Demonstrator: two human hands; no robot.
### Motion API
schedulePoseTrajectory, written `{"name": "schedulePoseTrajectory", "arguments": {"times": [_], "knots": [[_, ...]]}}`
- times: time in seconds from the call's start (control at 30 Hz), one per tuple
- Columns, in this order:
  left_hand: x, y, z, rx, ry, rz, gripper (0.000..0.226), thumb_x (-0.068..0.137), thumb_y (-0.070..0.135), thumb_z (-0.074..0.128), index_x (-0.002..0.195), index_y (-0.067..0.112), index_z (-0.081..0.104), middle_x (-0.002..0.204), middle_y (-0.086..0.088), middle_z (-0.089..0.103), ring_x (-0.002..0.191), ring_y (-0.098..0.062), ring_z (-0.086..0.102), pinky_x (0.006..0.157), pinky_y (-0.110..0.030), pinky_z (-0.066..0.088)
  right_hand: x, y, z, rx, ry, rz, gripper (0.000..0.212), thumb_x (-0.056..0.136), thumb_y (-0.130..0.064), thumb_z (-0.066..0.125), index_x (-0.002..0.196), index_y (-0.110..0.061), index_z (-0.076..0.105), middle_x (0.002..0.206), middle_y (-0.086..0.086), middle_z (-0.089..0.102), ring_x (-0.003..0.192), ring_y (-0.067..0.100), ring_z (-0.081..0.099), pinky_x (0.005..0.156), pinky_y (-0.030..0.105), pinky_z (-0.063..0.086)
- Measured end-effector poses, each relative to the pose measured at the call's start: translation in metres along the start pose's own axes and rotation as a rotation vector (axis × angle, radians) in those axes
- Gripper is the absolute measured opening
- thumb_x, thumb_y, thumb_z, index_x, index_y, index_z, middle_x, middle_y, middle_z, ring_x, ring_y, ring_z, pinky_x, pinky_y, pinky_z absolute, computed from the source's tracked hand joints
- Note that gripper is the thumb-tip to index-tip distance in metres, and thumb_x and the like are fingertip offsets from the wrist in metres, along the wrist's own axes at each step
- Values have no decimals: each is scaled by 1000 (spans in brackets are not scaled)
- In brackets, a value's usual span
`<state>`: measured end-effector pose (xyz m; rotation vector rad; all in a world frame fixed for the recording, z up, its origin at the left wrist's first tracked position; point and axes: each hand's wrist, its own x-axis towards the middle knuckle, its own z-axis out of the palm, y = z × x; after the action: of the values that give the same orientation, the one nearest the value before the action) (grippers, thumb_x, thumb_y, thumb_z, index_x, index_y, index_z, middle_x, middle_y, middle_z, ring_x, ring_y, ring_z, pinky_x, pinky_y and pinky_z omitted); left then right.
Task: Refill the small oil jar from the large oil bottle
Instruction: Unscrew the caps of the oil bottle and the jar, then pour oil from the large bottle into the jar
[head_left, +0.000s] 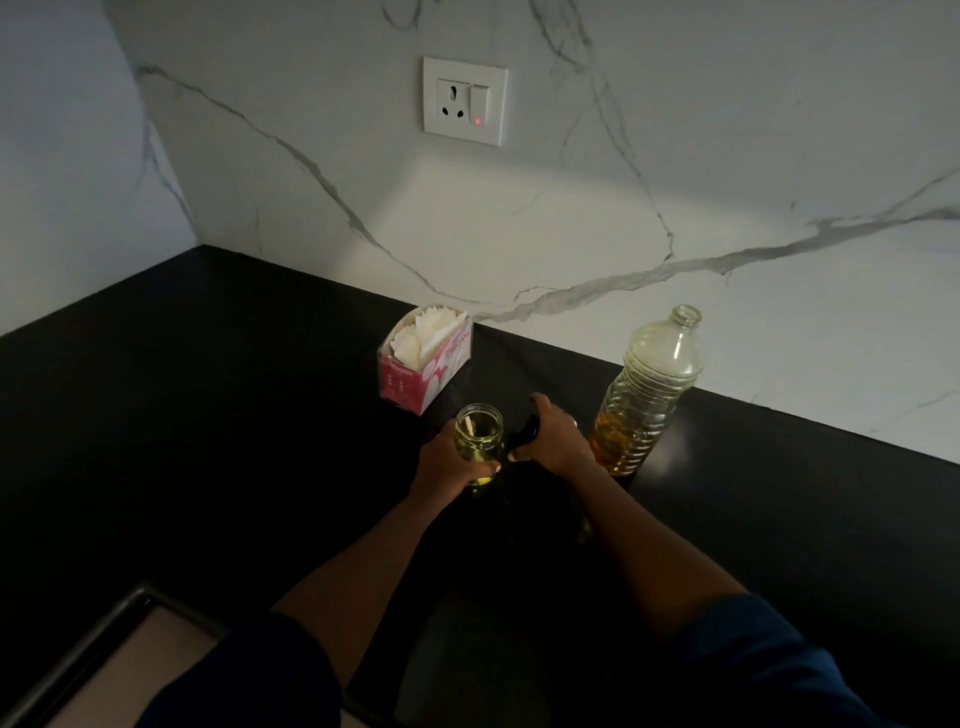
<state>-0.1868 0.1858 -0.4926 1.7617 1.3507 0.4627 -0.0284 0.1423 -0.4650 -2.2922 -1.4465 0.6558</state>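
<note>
1. At the centre of the black stone surface (208, 389), the small clear glass oil jar (479, 436) stands upright with its mouth uncovered. It holds yellow-green oil in its lower part, and a pale thin stick or tube leans inside.
2. The left grip (449, 462) is wrapped round the jar's body from the left, fingers curled across its lower front.
3. The right grip (556, 441) is closed over a small black object (527, 434) just right of the jar. What the object is cannot be told against the dark surface.
4. The large clear ribbed plastic oil bottle (644, 395) stands uncapped just right of the right grip. Amber oil fills roughly its lower third. Whether hand and bottle touch cannot be told.
5. Behind the jar, near the wall, sits a pink-and-white cardboard tissue box (426, 364) with white tissues showing at its open top.
6. The white marble wall (727, 156), veined grey, carries a white socket plate (464, 100) with a red light lit on its switch.
7. Both forearms are bare, and dark blue sleeves (779, 665) show at the lower edge.
</note>
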Motion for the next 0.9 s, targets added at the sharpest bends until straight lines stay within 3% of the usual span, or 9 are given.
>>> {"name": "schedulePoseTrajectory", "arguments": {"times": [0.1, 0.2, 0.3, 0.4, 0.47, 0.53, 0.6, 0.73, 0.9], "knots": [[-2, 1, 1, -36, 19, -11, 82, 61, 25, 84, 132, 17, 44, 127, -4, 57, 122, -23, 50, 105, -34, 38, -24, 6, -5, -38, 375, -190, 64, 78, -29, 72, 134, -16, 43, 134, 7, 50, 125, 23, 45, 99, 39, 46], [-3, 1, 2, -49, 28, -34, 82, 60, 25, 84, 131, 18, 45, 126, -4, 57, 122, -23, 50, 104, -34, 39, -44, 10, -8, -39, 708, -313, 48, 80, -29, 71, 120, -6, 55, 119, 13, 59, 112, 26, 54, 91, 42, 51], [-5, 1, 2, -78, 23, -22, 81, 59, 25, 85, 130, 17, 46, 124, -6, 58, 120, -25, 51, 104, -37, 40, -53, 13, -12, 51, 942, -203, 55, 74, -30, 77, 116, -3, 53, 116, 22, 55, 106, 36, 54, 87, 46, 51], [-6, 0, 2, -89, 33, -21, 80, 60, 24, 85, 130, 16, 46, 124, -6, 58, 119, -25, 52, 103, -38, 41, -54, 20, -16, 212, 1099, -72, 80, 65, -30, 84, 124, -12, 33, 124, 31, 44, 116, 41, 40, 96, 48, 38], [-6, 1, 2, -91, 32, -26, 81, 60, 24, 85, 131, 16, 45, 126, -7, 57, 120, -26, 51, 104, -40, 41, -53, 22, -22, 307, 1120, 6, 93, 63, -35, 84, 131, -14, 23, 131, 33, 35, 123, 39, 29, 102, 54, 30], [-6, 1, 2, -99, 25, -36, 83, 60, 24, 85, 132, 16, 44, 127, -8, 56, 121, -27, 50, 104, -41, 40, -51, 23, -32, 388, 1091, 68, 102, 63, -37, 83, 138, -3, 23, 138, 32, 28, 130, 43, 26, 108, 57, 24], [-6, 1, 2, -101, 23, -41, 84, 60, 24, 85, 132, 16, 43, 127, -8, 56, 121, -26, 50, 104, -40, 40, -49, 22, -43, 473, 1025, 93, 105, 64, -37, 82, 141, 2, 22, 144, 24, 24, 136, 37, 22, 113, 52, 19], [-7, 2, 1, -98, 12, -40, 83, 62, 24, 84, 134, 15, 42, 128, -7, 55, 122, -26, 49, 103, -36, 38, -43, 22, -63, 726, 955, 93, 101, 60, -29, 86, 139, -10, 27, 137, 10, 43, 127, 27, 43, 107, 41, 37], [-10, 1, 1, -93, 19, -30, 81, 60, 26, 85, 130, 16, 46, 122, -5, 58, 118, -24, 52, 102, -34, 41, -38, 19, -75, 811, 868, 156, 96, 62, -23, 86, 137, -11, 27, 133, 13, 49, 120, 30, 51, 97, 37, 45]]}}
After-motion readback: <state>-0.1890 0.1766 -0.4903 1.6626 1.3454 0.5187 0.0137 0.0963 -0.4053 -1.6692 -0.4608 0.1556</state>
